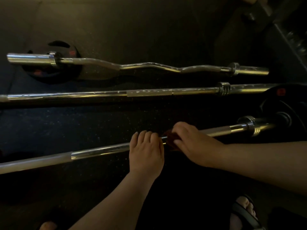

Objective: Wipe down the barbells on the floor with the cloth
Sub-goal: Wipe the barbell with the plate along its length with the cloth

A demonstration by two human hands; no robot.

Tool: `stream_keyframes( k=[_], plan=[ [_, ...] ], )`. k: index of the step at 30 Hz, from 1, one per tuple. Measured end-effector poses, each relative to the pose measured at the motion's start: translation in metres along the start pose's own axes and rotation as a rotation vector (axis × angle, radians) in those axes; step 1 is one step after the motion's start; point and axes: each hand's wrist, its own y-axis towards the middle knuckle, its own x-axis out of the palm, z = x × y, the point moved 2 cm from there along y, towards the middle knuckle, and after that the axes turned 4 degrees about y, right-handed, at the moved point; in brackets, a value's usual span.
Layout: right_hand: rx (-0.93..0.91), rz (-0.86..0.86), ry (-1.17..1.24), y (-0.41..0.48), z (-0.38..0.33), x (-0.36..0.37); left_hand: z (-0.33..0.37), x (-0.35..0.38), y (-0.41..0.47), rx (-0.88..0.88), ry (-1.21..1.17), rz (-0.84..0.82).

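Dim gym, dark speckled rubber floor. Nearest barbell: left grip curled over the shaft. Right grip just beside it, wrapped round a dark red cloth on the shaft. Second barbell and EZ curl bar lie beyond, with bare floor between. Weight plate at the right end.

A single head-worn, wide-angle camera looks steeply down and a little forward at the dark speckled rubber floor. Three barbells cross the frame from left to right. The wavy chrome curl bar is farthest, in the upper half, and the long straight chrome bar is at mid-height. The nearest straight chrome bar lies at arm's reach, gripped by the left hand and by the right hand over a dark red cloth. A sandalled foot at the lower right edge sits almost beneath the lens.
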Motion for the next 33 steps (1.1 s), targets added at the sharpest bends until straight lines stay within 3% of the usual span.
stream_keyframes(
  k=[3, 9, 15, 17, 21, 28, 33],
  plan=[
    [-0.006, -0.079, -0.113, -0.006, 0.014, -0.017, -0.005, 0.002, 0.000, 0.020, -0.013, 0.008],
    [0.238, 0.080, -0.086, 0.000, 0.036, -0.023, -0.009, 0.000, 0.003, 0.055, -0.032, 0.002],
    [-0.009, -0.095, -0.105, 0.006, 0.007, -0.016, -0.006, -0.001, 0.003, 0.043, -0.020, -0.029],
    [0.043, -0.103, -0.125, -0.003, 0.028, -0.025, -0.007, 0.000, 0.003, 0.047, -0.010, -0.027],
    [0.225, 0.044, -0.128, -0.002, 0.048, -0.031, -0.007, 0.003, 0.002, 0.028, -0.007, 0.000],
    [-0.012, -0.076, -0.106, 0.011, -0.013, -0.007, -0.005, -0.003, 0.006, 0.054, 0.012, -0.075],
    [0.135, 0.006, -0.215, -0.018, 0.048, -0.033, -0.012, -0.001, 0.003, 0.087, -0.024, -0.034]
  ],
)
